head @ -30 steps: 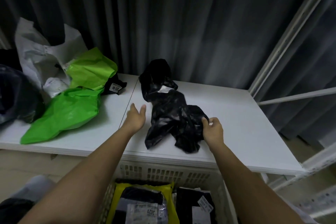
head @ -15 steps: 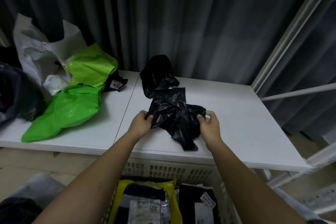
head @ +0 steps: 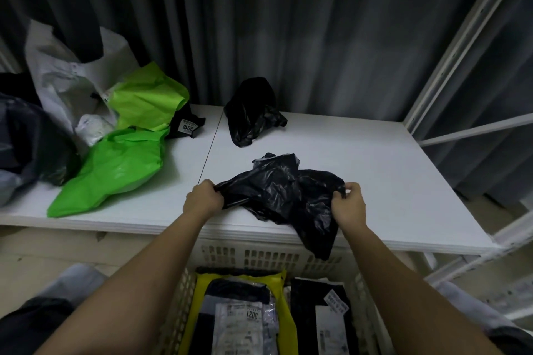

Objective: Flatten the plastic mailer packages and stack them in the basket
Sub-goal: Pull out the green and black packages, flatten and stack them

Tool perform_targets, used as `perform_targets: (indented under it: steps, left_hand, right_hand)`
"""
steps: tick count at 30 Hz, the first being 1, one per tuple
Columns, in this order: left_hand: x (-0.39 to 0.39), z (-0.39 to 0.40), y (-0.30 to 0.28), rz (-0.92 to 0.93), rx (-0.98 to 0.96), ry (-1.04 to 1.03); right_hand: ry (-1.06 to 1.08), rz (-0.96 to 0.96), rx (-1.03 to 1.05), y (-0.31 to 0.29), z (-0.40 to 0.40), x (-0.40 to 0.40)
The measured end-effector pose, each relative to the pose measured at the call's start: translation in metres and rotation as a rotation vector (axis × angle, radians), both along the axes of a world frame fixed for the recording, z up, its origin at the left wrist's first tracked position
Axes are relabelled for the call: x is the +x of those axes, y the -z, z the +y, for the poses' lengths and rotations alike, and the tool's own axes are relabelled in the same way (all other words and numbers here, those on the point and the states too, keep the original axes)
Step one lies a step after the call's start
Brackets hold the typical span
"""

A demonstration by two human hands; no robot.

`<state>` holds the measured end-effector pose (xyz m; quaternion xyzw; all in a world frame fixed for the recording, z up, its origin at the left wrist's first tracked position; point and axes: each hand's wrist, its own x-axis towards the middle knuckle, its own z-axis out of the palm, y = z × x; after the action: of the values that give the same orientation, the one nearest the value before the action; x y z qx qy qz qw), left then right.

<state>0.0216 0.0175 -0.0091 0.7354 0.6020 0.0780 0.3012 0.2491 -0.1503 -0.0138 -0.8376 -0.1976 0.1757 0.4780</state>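
Note:
A crumpled black plastic mailer (head: 282, 193) is stretched between my hands at the front edge of the white table (head: 389, 181). My left hand (head: 203, 200) grips its left end and my right hand (head: 349, 207) pinches its right end. One corner of it hangs over the table edge. A second crumpled black mailer (head: 252, 112) lies further back on the table. Below the table stands a white slotted basket (head: 259, 258) with flat mailers stacked inside, a yellow-edged one (head: 242, 317) on the left and a black one (head: 320, 323) on the right.
On the table's left lie two bright green mailers (head: 115, 170), a white mailer (head: 69, 78), a dark bag (head: 31, 138) and a small black packet labelled 2018 (head: 187, 125). A grey curtain hangs behind. White shelf uprights (head: 450, 46) stand at the right.
My left hand took hold of the black mailer's left end. Both hands pulled it toward me, apart from the other black mailer, and spread it wider.

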Motion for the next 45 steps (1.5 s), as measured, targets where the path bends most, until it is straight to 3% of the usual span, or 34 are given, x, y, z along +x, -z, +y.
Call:
perform_targets:
  steps: [3,7,11,15,19,22,33,45]
  left_hand:
    - [0.008,-0.006,-0.012,0.009,0.055,0.0]
    - [0.028,-0.012,-0.032,-0.099,0.353,0.053]
    - [0.057,-0.022,-0.046,-0.155,0.424,0.283]
    - [0.083,-0.028,-0.044,-0.067,0.337,0.519]
    - [0.091,-0.027,-0.028,0.064,0.296,0.618]
    - [0.089,-0.025,-0.013,0.104,0.293,0.617]
    - [0.075,-0.03,0.032,0.155,0.215,0.554]
    - [0.075,-0.028,0.056,0.211,0.242,0.509]
  right_hand:
    - [-0.005,-0.017,-0.039,-0.005,0.004,-0.004]
    - [0.057,-0.363,-0.031,-0.015,0.012,-0.017]
    - [-0.215,-0.564,0.047,-0.023,0.029,-0.031]
    - [-0.47,-0.533,-0.041,-0.016,0.043,-0.034]
    - [-0.666,-0.527,-0.034,-0.005,0.043,-0.035]
    - [-0.653,-0.543,-0.023,0.003,0.042,-0.032]
    - [-0.661,-0.565,-0.464,0.036,0.048,-0.033]
    - [-0.685,-0.514,-0.552,0.052,0.053,-0.032]
